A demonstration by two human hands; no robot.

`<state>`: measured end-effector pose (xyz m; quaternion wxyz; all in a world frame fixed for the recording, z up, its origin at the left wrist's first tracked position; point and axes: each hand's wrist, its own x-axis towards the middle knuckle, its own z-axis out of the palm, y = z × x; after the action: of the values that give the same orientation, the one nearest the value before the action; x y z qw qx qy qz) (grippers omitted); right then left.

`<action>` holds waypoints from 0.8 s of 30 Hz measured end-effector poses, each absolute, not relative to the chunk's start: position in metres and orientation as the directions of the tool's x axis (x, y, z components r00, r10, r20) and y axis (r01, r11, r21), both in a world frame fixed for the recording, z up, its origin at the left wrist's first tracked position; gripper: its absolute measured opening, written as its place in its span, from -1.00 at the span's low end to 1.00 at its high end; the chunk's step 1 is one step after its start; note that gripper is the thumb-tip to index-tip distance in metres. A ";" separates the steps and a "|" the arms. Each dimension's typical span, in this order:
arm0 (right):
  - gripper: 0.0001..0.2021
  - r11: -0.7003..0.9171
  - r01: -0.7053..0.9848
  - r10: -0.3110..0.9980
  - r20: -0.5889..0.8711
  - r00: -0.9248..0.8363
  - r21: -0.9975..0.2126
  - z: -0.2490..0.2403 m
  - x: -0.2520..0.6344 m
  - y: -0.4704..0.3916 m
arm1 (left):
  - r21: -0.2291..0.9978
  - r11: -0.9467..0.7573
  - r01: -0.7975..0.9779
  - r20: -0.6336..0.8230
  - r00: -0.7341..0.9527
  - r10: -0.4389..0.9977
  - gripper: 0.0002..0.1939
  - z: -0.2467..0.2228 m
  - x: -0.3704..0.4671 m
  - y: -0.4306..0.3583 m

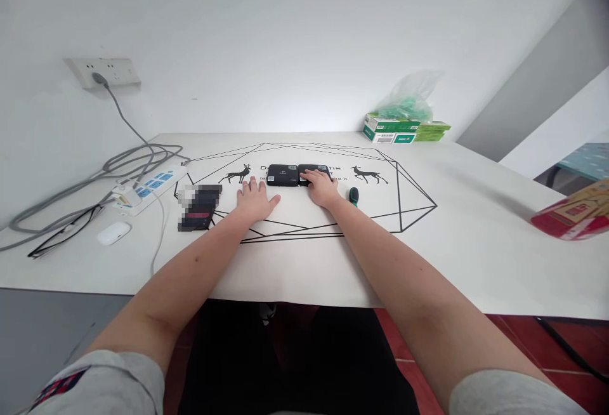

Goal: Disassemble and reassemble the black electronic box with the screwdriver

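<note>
Two flat black boxes lie side by side on the white printed desk mat (295, 215), their inner edges touching or nearly so. The left black box (281, 176) is in full view, with small pale stickers on its top. My right hand (322, 188) rests over the right black box (311, 168), fingers stretched across its front part and hiding some of it. Palm down on the mat, left of the boxes, lies my left hand (255, 201), fingers spread and holding nothing. A small dark object with a green edge (353, 196) sits just right of my right wrist.
At left are a pixelated dark item (200, 208), a power strip (151, 191) with coiled grey cable (117, 164), glasses (66, 231) and a white earbud case (114, 233). Green-and-white boxes (391, 126) with a plastic bag stand by the wall. A red package (573, 212) is at far right.
</note>
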<state>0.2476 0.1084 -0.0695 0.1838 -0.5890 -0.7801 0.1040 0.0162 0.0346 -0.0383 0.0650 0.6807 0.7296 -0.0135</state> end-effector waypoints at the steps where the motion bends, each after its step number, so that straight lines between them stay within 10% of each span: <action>1: -0.32 0.287 0.878 0.956 0.169 -0.239 -0.383 -0.069 0.247 0.108 | 0.068 0.074 0.995 -0.107 -0.067 0.992 -0.01 -0.039 0.015 0.036; 17: -0.38 0.309 0.895 0.913 0.365 -0.184 -0.321 -0.054 0.224 0.089 | 0.094 0.139 0.986 -0.038 -0.136 0.990 -0.04 -0.047 0.001 0.050; 24: -0.37 0.459 0.861 0.887 0.164 -0.431 -0.220 -0.050 0.133 0.086 | 0.145 0.175 0.974 0.029 -0.182 0.983 -0.17 -0.047 -0.003 0.051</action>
<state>0.1327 0.0857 -0.0504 0.1287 -0.5176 -0.8443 0.0516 -0.0029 0.0507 -0.0470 0.0351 0.6388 0.7658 0.0651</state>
